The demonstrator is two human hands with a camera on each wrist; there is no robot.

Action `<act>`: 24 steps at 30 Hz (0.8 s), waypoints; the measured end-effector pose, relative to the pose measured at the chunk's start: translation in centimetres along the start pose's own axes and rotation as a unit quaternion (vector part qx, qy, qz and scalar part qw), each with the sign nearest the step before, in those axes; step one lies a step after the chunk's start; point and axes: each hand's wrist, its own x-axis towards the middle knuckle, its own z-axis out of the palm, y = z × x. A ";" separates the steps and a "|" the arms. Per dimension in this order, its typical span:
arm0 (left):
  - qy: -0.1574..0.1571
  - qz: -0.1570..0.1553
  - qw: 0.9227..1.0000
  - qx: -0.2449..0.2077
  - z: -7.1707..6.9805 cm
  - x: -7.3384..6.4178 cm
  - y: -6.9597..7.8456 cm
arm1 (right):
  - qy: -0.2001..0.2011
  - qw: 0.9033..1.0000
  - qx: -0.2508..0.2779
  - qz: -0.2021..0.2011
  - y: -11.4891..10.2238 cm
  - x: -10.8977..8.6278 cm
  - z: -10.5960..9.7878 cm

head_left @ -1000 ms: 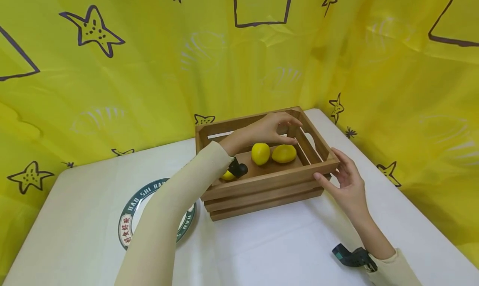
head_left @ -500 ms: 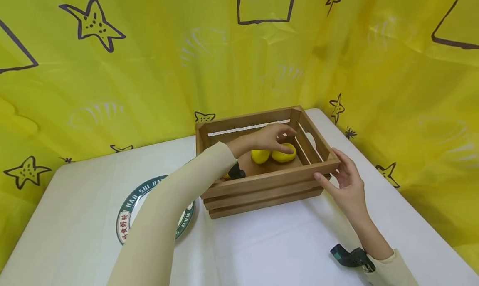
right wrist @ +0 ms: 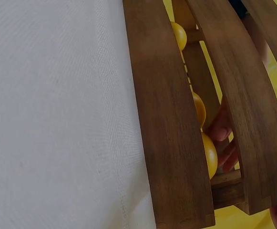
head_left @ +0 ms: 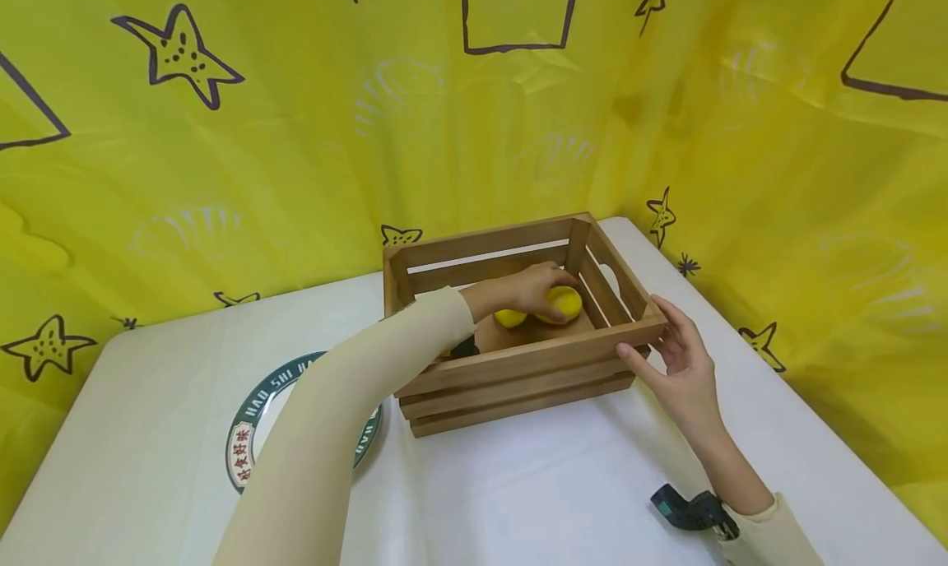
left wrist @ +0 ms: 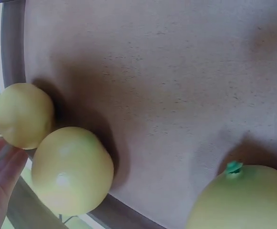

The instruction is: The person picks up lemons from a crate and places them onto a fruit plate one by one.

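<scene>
My left hand (head_left: 527, 291) reaches down into a slatted wooden crate (head_left: 518, 378). Its thumb and fingers straddle a yellow lemon (head_left: 569, 301) near the crate's right end, with fingertips against the fruit's sides. A second, rounder yellow fruit (left wrist: 72, 171) lies right beside that lemon, partly behind the hand in the head view. Farther left on the crate floor is a third yellow fruit with a green stem (left wrist: 234, 167), hidden by the left sleeve from the head camera. My right hand (head_left: 687, 377) grips the crate's front right corner, thumb on the front and fingers round the side.
A white plate with a green lettered rim (head_left: 240, 455) sits left of the crate, half covered by the left forearm. White cloth (head_left: 511, 500) covers the table. Yellow patterned curtain (head_left: 296, 179) hangs behind and to the right.
From above the fruit, my left hand has lowered into the crate and brought its thumb and fingers round the right-hand lemon. The right hand stays on the corner.
</scene>
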 end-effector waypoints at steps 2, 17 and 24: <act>-0.005 -0.001 1.000 0.010 0.2 0.0 0.0 | -0.001 1.000 -0.002 -0.001 0.0 0.0 0.0; -0.051 0.033 0.998 0.024 1.2 -0.2 0.8 | 0.002 1.000 -0.003 -0.003 0.1 -0.1 0.2; -0.069 0.046 0.996 0.039 1.0 -0.2 0.8 | 0.007 1.000 0.013 -0.011 0.3 0.1 0.3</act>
